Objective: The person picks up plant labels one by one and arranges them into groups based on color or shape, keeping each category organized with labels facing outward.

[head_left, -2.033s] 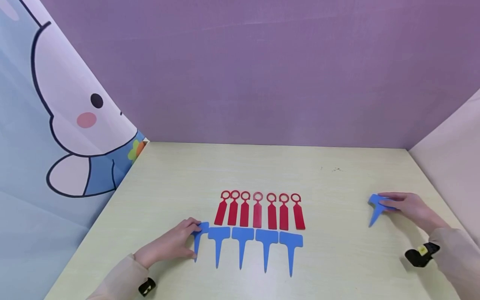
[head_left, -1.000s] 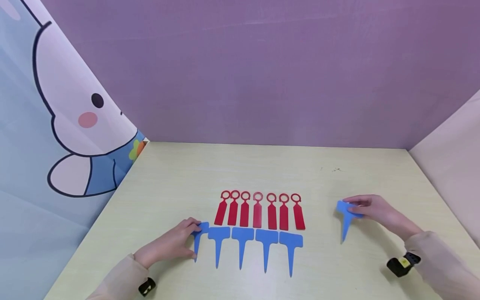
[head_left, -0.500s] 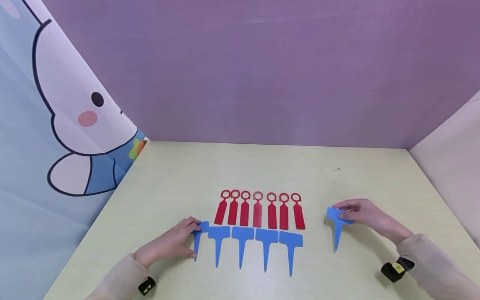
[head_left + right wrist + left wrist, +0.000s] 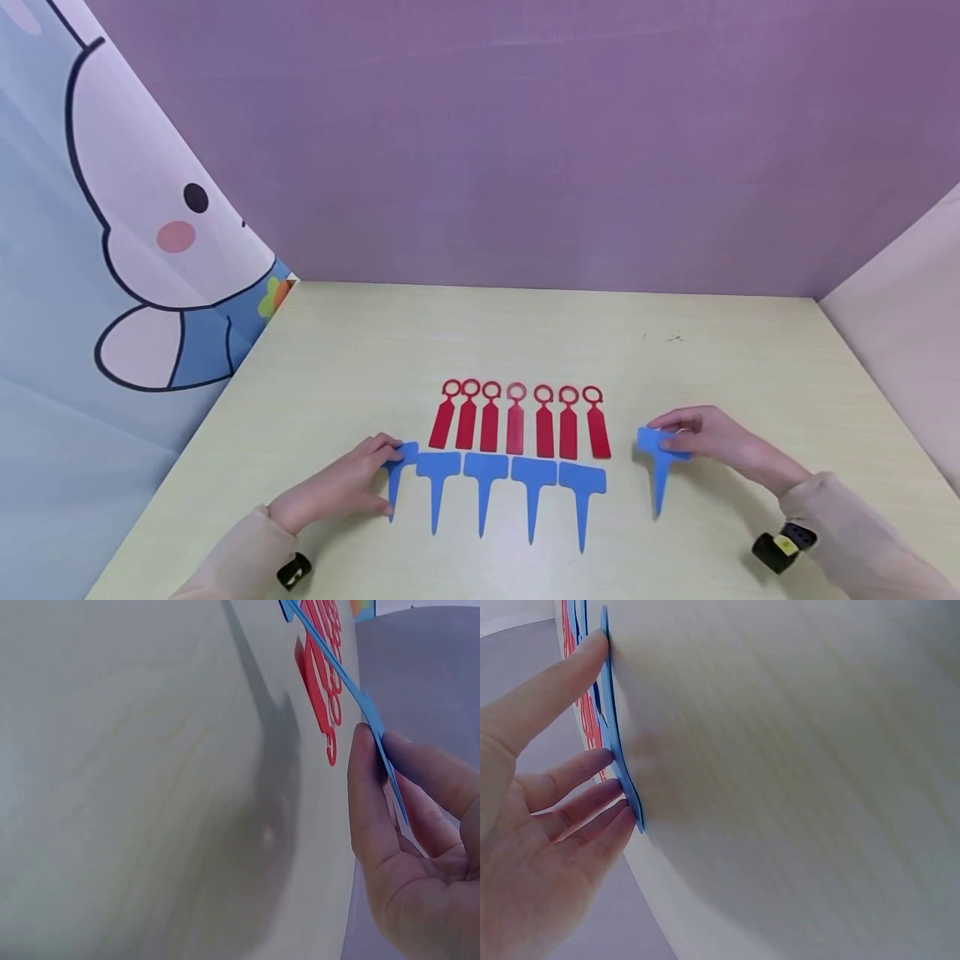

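My right hand (image 4: 705, 435) pinches a blue T-shaped plant label (image 4: 660, 471) by its wide head, with the pointed stem toward the table's front edge. In the right wrist view, this label (image 4: 373, 718) sits between thumb and fingers, its shadow cast on the table. At the left end of a row of blue plant labels (image 4: 485, 468), my left hand (image 4: 341, 483) rests on the outermost label (image 4: 406, 455). The left wrist view shows that label (image 4: 611, 712) flat on the table, thumb at its stem and fingertips along its head.
Behind the blue row lies a row of several red tags (image 4: 515, 429) with ring ends, side by side. The pale wooden table (image 4: 480, 333) ends at a purple back wall (image 4: 525, 167). A cartoon-printed cloth (image 4: 172, 250) stands at the left, a pale panel (image 4: 915, 317) at the right.
My right hand has carried its blue plant label leftward and nearer the front, closer to the right end of the blue row. The left hand has stayed in place.
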Demonstrator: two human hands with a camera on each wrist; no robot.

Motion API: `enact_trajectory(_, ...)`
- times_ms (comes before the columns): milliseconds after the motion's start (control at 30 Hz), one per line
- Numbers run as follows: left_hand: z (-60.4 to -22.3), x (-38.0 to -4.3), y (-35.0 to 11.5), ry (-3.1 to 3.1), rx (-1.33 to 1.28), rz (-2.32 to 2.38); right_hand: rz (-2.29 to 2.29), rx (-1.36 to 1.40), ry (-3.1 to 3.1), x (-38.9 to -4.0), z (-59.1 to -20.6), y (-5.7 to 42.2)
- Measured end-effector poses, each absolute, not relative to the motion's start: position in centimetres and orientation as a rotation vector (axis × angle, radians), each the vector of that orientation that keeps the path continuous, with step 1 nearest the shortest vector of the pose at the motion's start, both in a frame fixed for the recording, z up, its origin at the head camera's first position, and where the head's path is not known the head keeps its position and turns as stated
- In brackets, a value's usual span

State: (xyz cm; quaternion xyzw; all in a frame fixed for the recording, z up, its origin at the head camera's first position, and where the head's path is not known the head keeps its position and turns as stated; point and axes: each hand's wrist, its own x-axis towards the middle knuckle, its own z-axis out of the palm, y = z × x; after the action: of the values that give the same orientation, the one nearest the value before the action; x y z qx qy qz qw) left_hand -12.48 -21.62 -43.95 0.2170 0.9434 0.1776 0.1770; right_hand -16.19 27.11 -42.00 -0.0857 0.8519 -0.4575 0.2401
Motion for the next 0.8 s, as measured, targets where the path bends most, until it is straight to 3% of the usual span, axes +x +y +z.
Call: enact_trajectory(800, -44.1, -12.7, -21.6, 2.673, 0.621, 0.504, -1.277, -0.287, 2.218, -15.4, -43.5, 25.8)
